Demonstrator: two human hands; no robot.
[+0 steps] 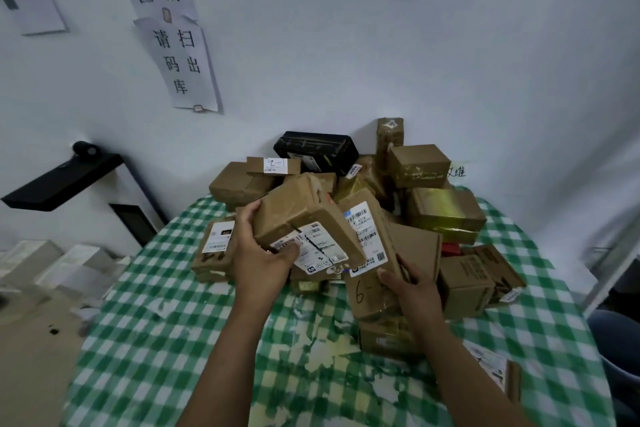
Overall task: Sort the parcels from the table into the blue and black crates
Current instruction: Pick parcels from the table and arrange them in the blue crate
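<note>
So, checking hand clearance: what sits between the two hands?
In the head view, between the left hand and right hand lie the labelled ends of the two parcels they grip: the torn-label parcel and the parcel marked 6.

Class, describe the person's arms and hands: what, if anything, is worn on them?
Nothing worn shows. The left hand and right hand are bare, without gloves, and no ring, watch or bracelet is visible. Both forearms are bare to the picture's bottom edge; no sleeve appears.
</note>
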